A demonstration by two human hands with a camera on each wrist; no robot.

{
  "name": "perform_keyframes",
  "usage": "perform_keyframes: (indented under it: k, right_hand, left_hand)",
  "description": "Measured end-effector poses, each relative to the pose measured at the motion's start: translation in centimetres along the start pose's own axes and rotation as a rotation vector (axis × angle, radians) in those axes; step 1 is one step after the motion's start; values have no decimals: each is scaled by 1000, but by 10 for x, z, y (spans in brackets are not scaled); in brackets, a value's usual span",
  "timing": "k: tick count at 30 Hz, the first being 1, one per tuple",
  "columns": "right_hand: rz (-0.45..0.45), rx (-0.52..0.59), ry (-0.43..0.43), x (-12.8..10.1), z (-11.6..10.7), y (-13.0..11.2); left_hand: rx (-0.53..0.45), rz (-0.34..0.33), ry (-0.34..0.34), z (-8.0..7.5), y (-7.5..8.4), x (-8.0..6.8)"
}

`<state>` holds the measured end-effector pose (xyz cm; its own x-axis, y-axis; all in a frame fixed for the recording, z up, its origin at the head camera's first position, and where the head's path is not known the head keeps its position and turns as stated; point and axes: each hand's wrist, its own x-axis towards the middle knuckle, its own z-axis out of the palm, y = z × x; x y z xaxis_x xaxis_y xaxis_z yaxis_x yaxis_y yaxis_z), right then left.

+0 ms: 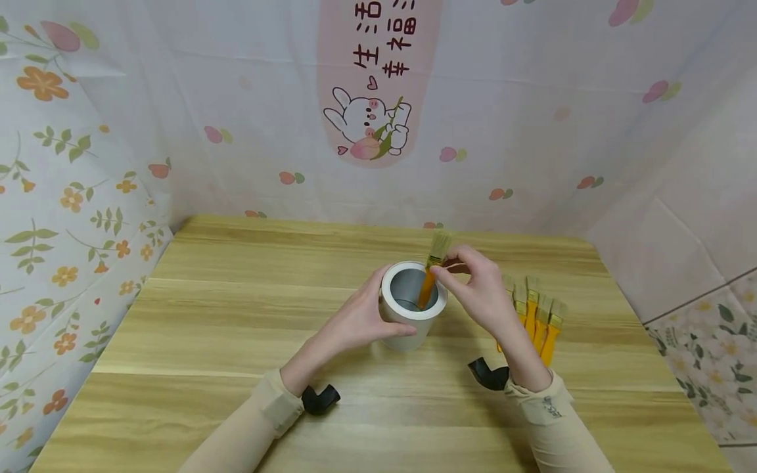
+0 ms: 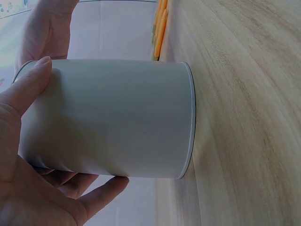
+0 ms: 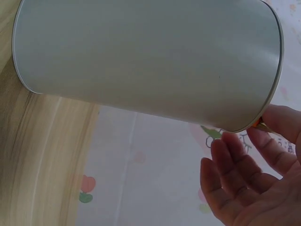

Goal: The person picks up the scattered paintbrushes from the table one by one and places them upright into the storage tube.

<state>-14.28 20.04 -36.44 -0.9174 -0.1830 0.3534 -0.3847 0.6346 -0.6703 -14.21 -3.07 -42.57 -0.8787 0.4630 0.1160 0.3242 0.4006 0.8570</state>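
Note:
A pale grey-white cylindrical container (image 1: 402,343) with a white rim stands on the wooden table, its dark grey inside visible from above. My left hand (image 1: 359,320) grips its side, thumb at the front and fingers round the far side; in the left wrist view the smooth wall of the container (image 2: 117,117) fills the middle. Between thumb and fingertips my right hand (image 1: 478,289) pinches a paintbrush (image 1: 427,288) near its metal band. The brush's orange handle points down inside the container, and its pale bristles stick up above the rim. In the right wrist view the container mostly hides the brush.
Several more orange-handled paintbrushes (image 1: 551,332) lie on the table (image 1: 236,315) right of the container, partly behind my right forearm. A black curved piece (image 1: 319,399) shows beside my left wrist, another black piece (image 1: 488,374) beside the right. A patterned cloth (image 1: 248,118) hangs behind the table.

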Motion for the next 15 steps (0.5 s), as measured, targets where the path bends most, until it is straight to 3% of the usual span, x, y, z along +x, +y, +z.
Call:
perform_keyframes:
  k: [7, 15]
  right_hand:
    - [12, 2, -2, 0, -8, 2]
    - [93, -24, 20, 1, -29, 9]
  left_hand:
    - [4, -6, -15, 0, 2, 2]
    - [8, -36, 1, 0, 3, 1]
